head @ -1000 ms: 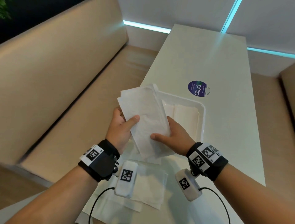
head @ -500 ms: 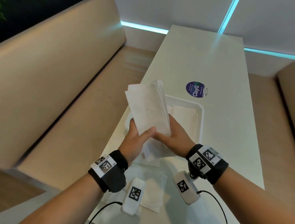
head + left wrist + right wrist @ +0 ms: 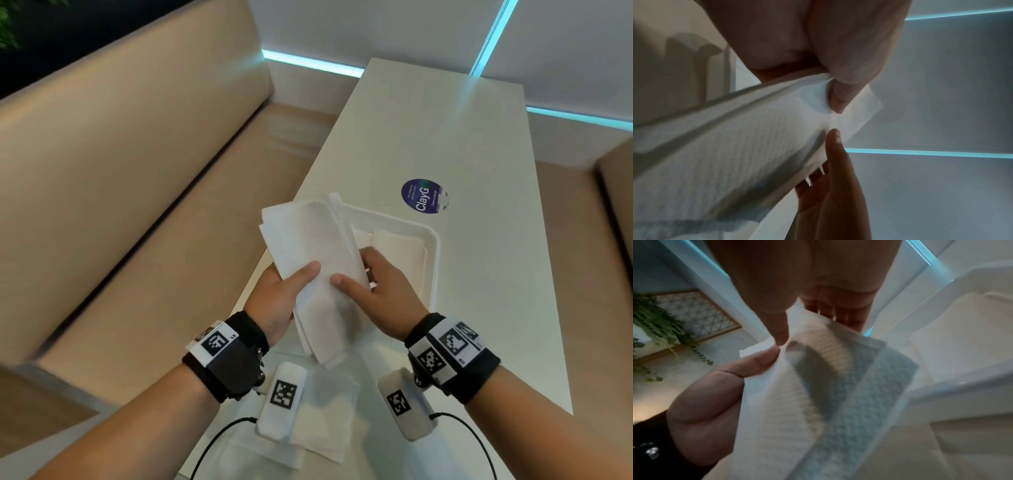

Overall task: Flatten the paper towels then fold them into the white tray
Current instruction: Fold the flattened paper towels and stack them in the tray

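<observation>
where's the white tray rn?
Head view: the white tray sits on the white table, just right of and behind the paper towel held up by both hands, with the purple round sticker beyond its far rim.

Round purple sticker (image 3: 424,196) on the table (image 3: 445,137) at one o'clock of the tray (image 3: 434,246), reading "ClayG", smaller lines probably text, too blurred to read

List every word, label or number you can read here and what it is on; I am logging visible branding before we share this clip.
"ClayG": large white letters on the round purple sticker on the white table.
Small lines of print on the same sticker: too small to read.
Black-and-white square code tags on the wrist bands and the white camera units: patterns only, no readable words.
Paper towel and white tray: no print visible.
</observation>
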`<state>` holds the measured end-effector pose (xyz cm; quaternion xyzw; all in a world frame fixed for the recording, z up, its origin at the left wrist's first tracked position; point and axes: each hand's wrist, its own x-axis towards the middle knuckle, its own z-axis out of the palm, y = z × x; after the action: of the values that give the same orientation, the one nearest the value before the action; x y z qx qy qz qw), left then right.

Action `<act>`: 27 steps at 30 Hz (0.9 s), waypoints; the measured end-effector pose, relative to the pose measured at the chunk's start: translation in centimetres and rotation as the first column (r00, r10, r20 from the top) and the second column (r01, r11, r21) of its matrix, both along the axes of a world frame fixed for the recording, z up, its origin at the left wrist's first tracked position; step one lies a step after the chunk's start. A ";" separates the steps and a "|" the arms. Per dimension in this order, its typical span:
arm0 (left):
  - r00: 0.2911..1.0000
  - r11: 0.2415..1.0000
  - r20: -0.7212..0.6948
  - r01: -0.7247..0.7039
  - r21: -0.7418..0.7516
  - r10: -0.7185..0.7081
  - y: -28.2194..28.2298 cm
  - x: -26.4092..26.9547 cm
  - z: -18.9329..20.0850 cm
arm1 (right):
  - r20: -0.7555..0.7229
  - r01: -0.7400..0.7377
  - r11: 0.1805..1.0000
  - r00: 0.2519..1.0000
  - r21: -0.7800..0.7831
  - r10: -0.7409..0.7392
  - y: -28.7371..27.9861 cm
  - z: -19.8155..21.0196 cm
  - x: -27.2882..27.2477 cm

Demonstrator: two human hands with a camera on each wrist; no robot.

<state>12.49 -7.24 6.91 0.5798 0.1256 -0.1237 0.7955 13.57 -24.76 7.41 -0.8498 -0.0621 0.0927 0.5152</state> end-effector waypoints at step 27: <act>0.994 0.989 0.029 0.107 -0.098 -0.105 0.5 -0.8 -0.5 | 0.027 0.213 0.962 0.975 0.173 -0.221 0.9 0.3 1.6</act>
<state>11.67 -6.73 6.36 0.5467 0.0786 -0.1649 0.8171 15.18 -23.83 7.67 -0.8066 0.0118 0.0102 0.5909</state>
